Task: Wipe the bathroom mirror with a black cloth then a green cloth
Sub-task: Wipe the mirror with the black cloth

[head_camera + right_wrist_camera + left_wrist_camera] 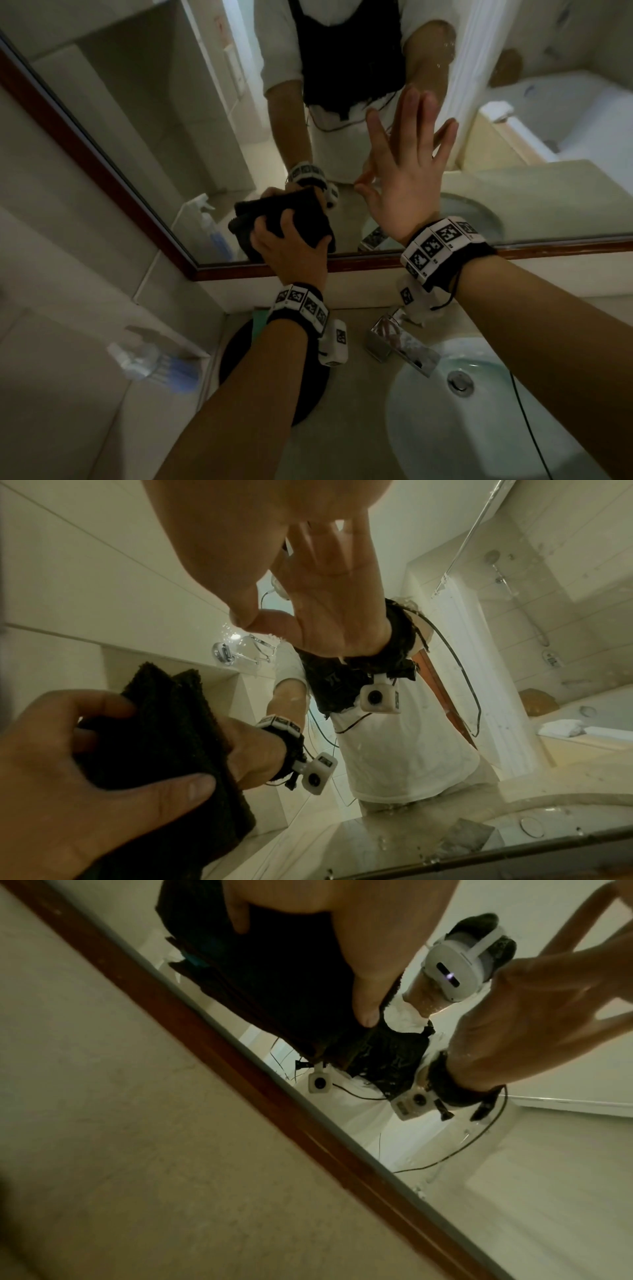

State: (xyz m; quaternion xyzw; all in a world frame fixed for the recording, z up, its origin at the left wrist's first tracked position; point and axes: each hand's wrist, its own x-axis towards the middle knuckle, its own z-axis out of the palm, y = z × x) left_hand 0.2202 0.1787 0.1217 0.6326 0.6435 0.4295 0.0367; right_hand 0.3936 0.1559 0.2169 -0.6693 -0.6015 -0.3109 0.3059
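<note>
The left hand (291,253) grasps a folded black cloth (301,219) and presses it flat against the bathroom mirror (171,137) near the mirror's lower left corner, just above the brown wooden frame (359,265); fingers spread over the wad so the pressure carries across its whole face, which suits a wiping stroke. The right hand (407,171) holds nothing: its fingers are straight and splayed, fingertips on the glass further right, probably to steady the body while leaning over the basin (428,428). A sliver of green cloth (258,323) shows on the worktop's back edge beneath the left wrist, lying on a round black mat (239,349), within easy reach for the second pass. A spray bottle (154,363) lies at the worktop's left edge.
</note>
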